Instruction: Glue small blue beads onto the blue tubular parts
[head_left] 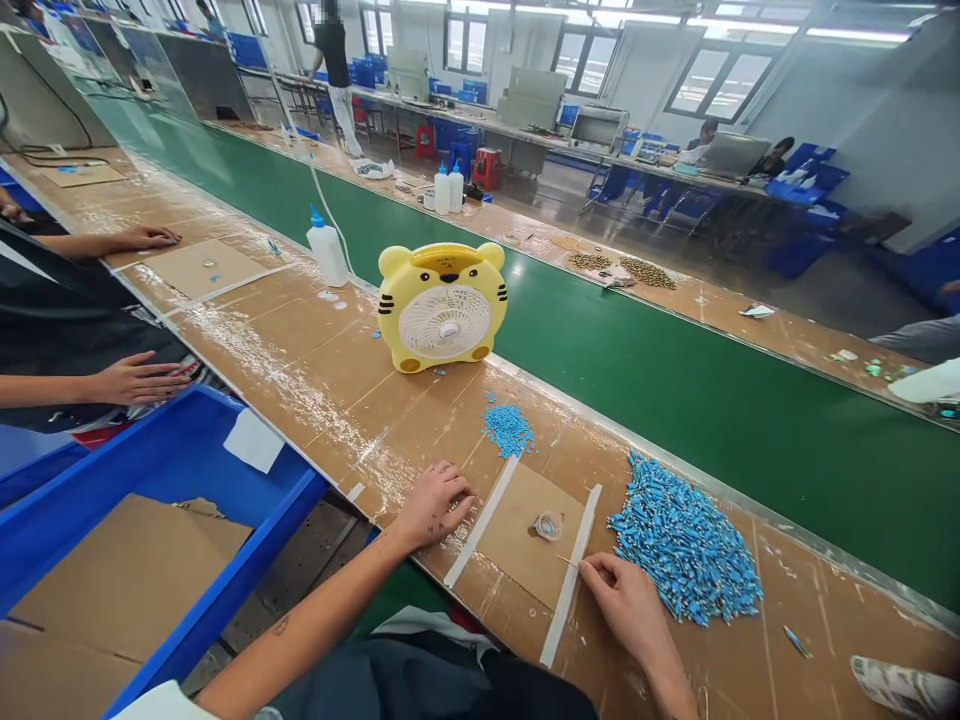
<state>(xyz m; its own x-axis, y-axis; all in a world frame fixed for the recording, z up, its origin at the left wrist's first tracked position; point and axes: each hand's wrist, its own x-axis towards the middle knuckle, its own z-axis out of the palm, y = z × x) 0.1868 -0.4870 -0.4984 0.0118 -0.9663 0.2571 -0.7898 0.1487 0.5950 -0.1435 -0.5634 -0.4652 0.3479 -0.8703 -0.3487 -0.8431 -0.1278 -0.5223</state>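
Note:
My right hand [626, 600] pinches a toothpick [567, 561], a thin pale stick whose tip points toward a small clear round cup [549, 525]. The cup sits on a cardboard square [517, 550] edged with white tape, and a small bluish bit lies beside it. To the left of the cardboard, my left hand [435, 505] rests on the worktop with nothing in it, fingers loosely spread. Beyond the cardboard is a small heap of tiny blue pieces [510, 430]. A large pile of slim blue parts with shiny ends [686, 540] lies just right of my right hand.
A yellow tiger-faced fan [444, 308] stands on the worktop, with a white squeeze bottle [327, 250] behind it. A green conveyor belt [645, 360] runs along the far side. At lower left is a blue bin [285, 500]. A co-worker's hands [139, 382] are at left.

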